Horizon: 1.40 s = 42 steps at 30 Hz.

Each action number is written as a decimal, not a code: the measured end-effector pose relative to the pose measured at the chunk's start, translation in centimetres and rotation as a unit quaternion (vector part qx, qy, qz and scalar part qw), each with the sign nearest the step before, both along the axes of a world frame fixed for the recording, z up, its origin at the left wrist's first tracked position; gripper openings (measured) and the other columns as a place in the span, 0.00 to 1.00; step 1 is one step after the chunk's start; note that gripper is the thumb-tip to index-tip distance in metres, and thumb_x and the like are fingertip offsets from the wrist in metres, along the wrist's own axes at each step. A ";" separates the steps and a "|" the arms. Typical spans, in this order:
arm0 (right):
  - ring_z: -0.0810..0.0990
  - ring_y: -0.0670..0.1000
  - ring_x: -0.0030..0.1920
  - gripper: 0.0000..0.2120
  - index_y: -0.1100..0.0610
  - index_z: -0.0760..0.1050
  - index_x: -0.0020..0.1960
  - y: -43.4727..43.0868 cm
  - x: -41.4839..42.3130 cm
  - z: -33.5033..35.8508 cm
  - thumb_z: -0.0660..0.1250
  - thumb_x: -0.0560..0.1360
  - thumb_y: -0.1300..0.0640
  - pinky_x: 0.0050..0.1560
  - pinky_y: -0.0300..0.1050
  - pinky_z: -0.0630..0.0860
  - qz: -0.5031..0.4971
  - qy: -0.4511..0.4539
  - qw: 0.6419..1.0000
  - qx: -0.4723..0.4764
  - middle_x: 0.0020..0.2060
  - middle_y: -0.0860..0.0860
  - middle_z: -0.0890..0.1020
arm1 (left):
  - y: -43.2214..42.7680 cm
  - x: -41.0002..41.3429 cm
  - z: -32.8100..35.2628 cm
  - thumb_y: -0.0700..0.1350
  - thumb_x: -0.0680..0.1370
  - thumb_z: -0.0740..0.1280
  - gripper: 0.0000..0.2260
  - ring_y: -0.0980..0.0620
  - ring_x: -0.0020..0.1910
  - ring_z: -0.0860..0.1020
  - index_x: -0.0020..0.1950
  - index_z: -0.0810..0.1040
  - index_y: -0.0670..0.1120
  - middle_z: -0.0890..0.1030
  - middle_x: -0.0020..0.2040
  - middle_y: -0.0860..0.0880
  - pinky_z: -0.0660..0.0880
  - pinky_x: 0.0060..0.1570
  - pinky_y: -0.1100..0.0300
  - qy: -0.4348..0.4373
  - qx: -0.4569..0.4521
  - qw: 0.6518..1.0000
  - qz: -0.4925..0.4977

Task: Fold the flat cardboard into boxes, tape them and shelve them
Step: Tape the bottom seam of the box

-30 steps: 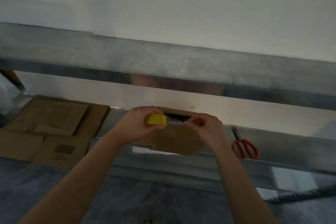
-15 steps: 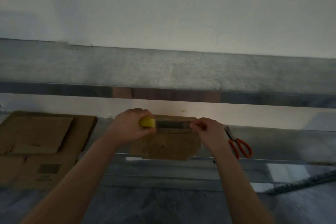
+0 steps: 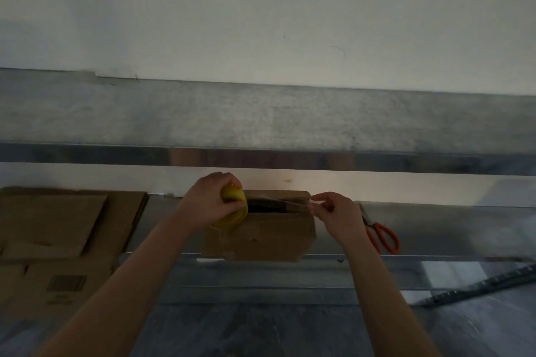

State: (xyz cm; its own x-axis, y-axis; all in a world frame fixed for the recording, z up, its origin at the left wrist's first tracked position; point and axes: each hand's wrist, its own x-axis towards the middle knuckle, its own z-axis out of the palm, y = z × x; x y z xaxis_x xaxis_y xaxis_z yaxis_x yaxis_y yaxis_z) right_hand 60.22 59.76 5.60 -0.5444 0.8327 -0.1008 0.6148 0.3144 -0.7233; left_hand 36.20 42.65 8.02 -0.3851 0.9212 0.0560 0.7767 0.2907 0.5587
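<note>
A small brown cardboard box (image 3: 272,235) stands on the metal shelf (image 3: 435,229), its top flaps parted with a dark gap between them. My left hand (image 3: 207,203) grips a yellow tape roll (image 3: 233,207) at the box's left top edge. My right hand (image 3: 338,216) pinches the free end of the clear tape at the box's right top corner. A strip of clear tape (image 3: 278,201) stretches between both hands, just above the gap.
Flat cardboard sheets (image 3: 58,229) lie stacked on the shelf to the left. Red-handled scissors (image 3: 381,233) lie on the shelf right of the box. An upper metal shelf (image 3: 261,122) runs across above, against a white wall. A dark slotted rail (image 3: 478,287) lies at the lower right.
My hands have drawn further apart, pulling a longer strip of tape across the box top. The roll has turned so more of its yellow side shows.
</note>
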 end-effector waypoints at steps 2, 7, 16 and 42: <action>0.80 0.45 0.45 0.06 0.50 0.80 0.52 0.1 0.1 -0.6 0.69 0.77 0.50 0.48 0.40 0.74 -0.003 0.001 1.000 -0.007 0.41 0.44 0.82 | 0.3 -0.1 -0.8 0.55 0.71 0.74 0.14 0.55 0.49 0.74 0.53 0.75 0.56 0.77 0.49 0.55 0.73 0.47 0.60 0.010 -0.010 1.000 -0.001; 0.82 0.43 0.43 0.02 0.48 0.78 0.48 0.2 0.5 -1.3 0.69 0.77 0.55 0.49 0.41 0.78 -0.022 0.065 0.996 -0.055 0.39 0.44 0.83 | 1.0 0.0 -1.8 0.58 0.72 0.72 0.13 0.56 0.45 0.75 0.52 0.72 0.61 0.77 0.47 0.58 0.70 0.42 0.62 0.012 -0.023 1.000 -0.005; 0.83 0.47 0.46 0.06 0.50 0.75 0.51 1.7 0.8 -2.9 0.65 0.79 0.61 0.50 0.42 0.81 -0.025 0.106 0.984 -0.141 0.44 0.49 0.82 | 0.4 -0.5 -1.6 0.59 0.76 0.67 0.10 0.60 0.47 0.79 0.57 0.75 0.67 0.81 0.49 0.61 0.75 0.46 0.63 -0.096 -0.087 0.990 -0.047; 0.79 0.57 0.53 0.05 0.55 0.73 0.53 1.1 0.9 -4.7 0.63 0.80 0.63 0.46 0.45 0.83 -0.046 0.251 0.943 -0.214 0.51 0.62 0.75 | 0.8 -0.5 -2.6 0.65 0.73 0.61 0.25 0.50 0.50 0.76 0.69 0.69 0.59 0.74 0.56 0.54 0.72 0.49 0.56 0.061 -0.023 0.998 -0.023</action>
State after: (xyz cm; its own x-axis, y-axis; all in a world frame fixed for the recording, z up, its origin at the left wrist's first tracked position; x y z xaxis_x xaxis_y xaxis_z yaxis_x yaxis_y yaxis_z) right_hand 61.13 60.90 0.88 -0.5400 0.8206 -0.1872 0.1722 -0.1100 -0.9789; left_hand 35.67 43.47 5.38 -0.3344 0.9407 0.0570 0.8519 0.2758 0.4452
